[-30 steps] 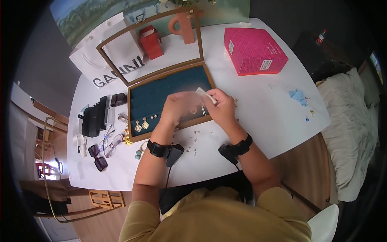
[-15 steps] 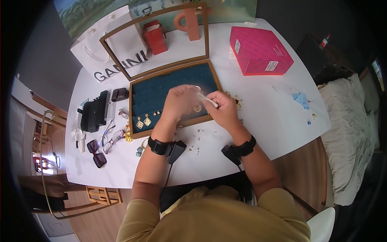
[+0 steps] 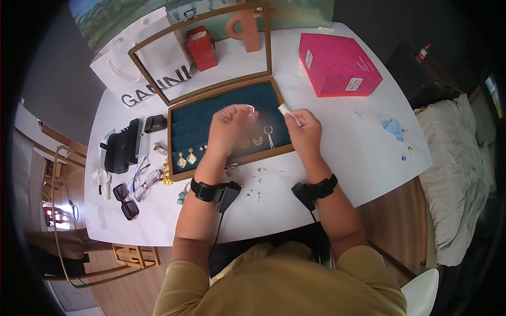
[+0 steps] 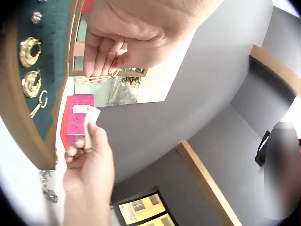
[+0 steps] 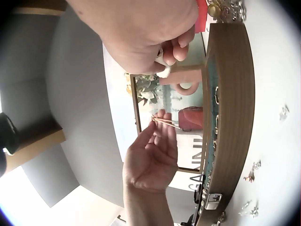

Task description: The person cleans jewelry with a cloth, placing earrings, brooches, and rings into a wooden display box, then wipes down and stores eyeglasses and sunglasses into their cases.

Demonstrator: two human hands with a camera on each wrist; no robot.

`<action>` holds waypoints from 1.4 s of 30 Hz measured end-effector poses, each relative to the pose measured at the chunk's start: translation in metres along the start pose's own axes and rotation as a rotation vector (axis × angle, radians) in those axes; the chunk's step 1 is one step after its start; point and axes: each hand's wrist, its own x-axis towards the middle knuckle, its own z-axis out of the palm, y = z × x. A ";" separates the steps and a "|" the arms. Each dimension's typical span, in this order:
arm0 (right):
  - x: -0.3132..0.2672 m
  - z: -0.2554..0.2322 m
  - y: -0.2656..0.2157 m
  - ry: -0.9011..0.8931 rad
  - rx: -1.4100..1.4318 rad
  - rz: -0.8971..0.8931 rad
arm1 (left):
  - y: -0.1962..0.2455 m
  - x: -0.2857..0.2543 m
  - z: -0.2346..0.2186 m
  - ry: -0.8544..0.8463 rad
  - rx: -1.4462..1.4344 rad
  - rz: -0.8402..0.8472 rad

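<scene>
Above the open jewelry case (image 3: 263, 156): both hands, apart from each other.
Left hand (image 3: 225, 129): its fingers pinch a hoop earring (image 3: 251, 110) with thin hanging bars.
Right hand (image 3: 307, 132): its fingers pinch a white folded strip (image 3: 287, 113).
Jewelry case: a similar earring (image 3: 269, 137) lies inside, near the front rim.
Tabletop (image 3: 342, 158): carries the jewelry case.

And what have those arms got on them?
Short mustard-yellow fabric sleeves on top. Each wrist has a black strap with a boxy black gadget and a thin black cable. The left hand and right hand wear no gloves.
</scene>
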 end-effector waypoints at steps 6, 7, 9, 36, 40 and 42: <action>0.008 -0.004 0.005 0.088 0.171 0.047 | -0.057 0.015 0.015 -0.215 0.372 0.312; 0.008 -0.004 0.004 0.087 0.184 0.041 | -0.063 0.018 0.017 -0.254 0.490 0.420; 0.007 -0.003 0.004 0.082 0.208 0.033 | -0.070 0.021 0.019 -0.309 0.541 0.440; 0.007 -0.005 -0.003 0.048 0.264 0.015 | -0.042 0.028 0.048 -0.109 0.992 0.386; 0.007 -0.004 -0.001 0.057 0.251 0.011 | -0.042 0.029 0.048 -0.100 0.952 0.423; 0.007 -0.004 -0.001 0.057 0.246 0.010 | -0.042 0.029 0.048 -0.087 0.937 0.447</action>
